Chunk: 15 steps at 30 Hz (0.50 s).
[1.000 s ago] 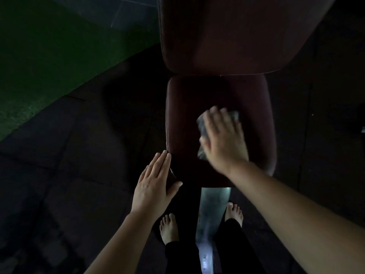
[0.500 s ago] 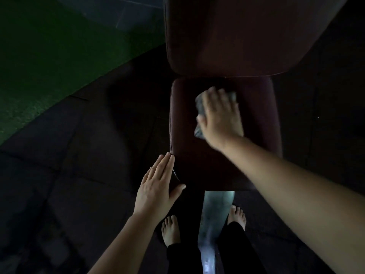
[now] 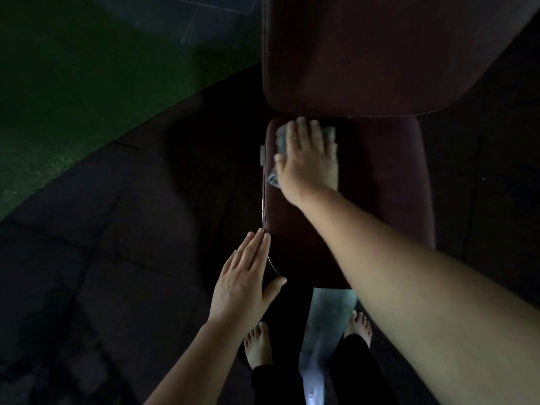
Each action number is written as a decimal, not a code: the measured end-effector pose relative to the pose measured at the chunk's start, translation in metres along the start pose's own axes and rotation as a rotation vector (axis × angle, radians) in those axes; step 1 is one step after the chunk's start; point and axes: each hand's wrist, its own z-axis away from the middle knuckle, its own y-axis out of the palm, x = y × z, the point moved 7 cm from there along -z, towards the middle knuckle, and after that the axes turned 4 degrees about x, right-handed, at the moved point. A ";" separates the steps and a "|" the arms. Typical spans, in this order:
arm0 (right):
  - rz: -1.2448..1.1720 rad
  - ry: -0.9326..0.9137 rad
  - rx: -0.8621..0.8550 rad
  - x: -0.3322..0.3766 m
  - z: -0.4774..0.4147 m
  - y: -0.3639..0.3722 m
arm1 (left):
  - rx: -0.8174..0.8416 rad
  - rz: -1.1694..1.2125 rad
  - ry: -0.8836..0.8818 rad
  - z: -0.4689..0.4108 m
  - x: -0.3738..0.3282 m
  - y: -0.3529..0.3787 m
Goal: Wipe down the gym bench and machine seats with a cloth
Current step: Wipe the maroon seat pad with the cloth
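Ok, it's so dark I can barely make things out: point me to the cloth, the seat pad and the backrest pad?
cloth (image 3: 281, 137), head view, grey edge showing left of the fingers.
seat pad (image 3: 382, 182), head view, bare maroon top.
backrest pad (image 3: 365, 54), head view, middle of its face.

Cloth (image 3: 279, 141) on seat pad (image 3: 380, 185), before back pad (image 3: 365, 54)

A strip of dark green turf-like flooring (image 3: 58, 92) fills the upper left, its curved edge meeting dark rubber floor tiles (image 3: 96, 244) whose seams run diagonally. Beyond the green lies a grey panel of floor (image 3: 190, 16) crossed by thin pale lines. Two bare feet (image 3: 258, 343) below black trouser legs (image 3: 274, 384) stand on either side of a pale grey metal beam (image 3: 324, 325) that runs toward the camera
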 end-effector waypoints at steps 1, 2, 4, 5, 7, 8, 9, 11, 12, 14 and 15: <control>0.018 -0.067 0.027 0.014 -0.004 0.002 | 0.001 -0.005 0.002 0.000 0.000 0.000; 0.033 -0.113 0.041 0.020 -0.012 0.002 | 0.001 -0.011 0.004 -0.001 0.000 -0.001; 0.028 -0.137 0.052 0.019 -0.031 0.000 | -0.013 -0.024 0.009 -0.001 -0.001 -0.003; 0.018 -0.124 0.051 0.015 -0.039 -0.003 | -0.022 -0.025 0.008 0.000 -0.001 -0.004; 0.012 -0.089 0.047 0.011 -0.036 -0.004 | -0.018 -0.015 0.004 0.000 -0.002 -0.004; 0.026 -0.084 0.038 0.012 -0.024 -0.003 | -0.015 -0.007 0.003 0.000 -0.002 -0.003; 0.041 -0.106 0.040 0.015 -0.006 0.000 | -0.014 -0.003 0.000 0.001 -0.002 -0.002; 0.055 -0.224 0.063 0.017 0.029 0.010 | -0.006 -0.011 -0.002 0.001 -0.002 -0.002; 0.054 -0.285 0.092 0.014 0.037 0.013 | -0.005 -0.017 0.001 0.001 -0.002 -0.002; 0.057 -0.346 0.113 0.005 0.023 0.009 | -0.009 -0.028 0.002 0.000 -0.001 -0.003; 0.065 -0.316 0.099 -0.001 0.007 0.003 | -0.006 -0.029 0.003 0.000 -0.001 -0.003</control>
